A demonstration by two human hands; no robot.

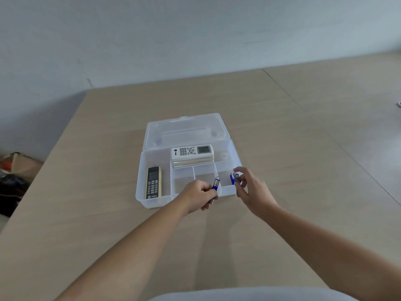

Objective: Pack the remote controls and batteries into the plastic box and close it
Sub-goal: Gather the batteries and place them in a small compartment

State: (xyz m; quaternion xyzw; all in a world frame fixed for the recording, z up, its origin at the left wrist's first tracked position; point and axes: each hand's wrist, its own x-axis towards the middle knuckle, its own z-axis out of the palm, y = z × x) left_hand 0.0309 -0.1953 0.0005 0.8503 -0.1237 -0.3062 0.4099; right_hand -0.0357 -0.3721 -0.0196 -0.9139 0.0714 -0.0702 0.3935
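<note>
A clear plastic box point(141, 170) lies open on the table, its lid point(186, 129) tilted back. A white remote point(192, 151) rests across the rear compartment. A black and cream remote point(153, 182) lies lengthwise in the left compartment. My left hand point(199, 195) grips blue batteries point(214, 187) over the box's front edge. My right hand point(249, 187) pinches more blue batteries point(234, 178) above the front right small compartment.
The box stands mid-table on a light wooden top point(108, 224). Dark bags and clutter point(13, 177) sit on the floor to the left of the table. A small pale object point(398, 103) lies at the far right edge.
</note>
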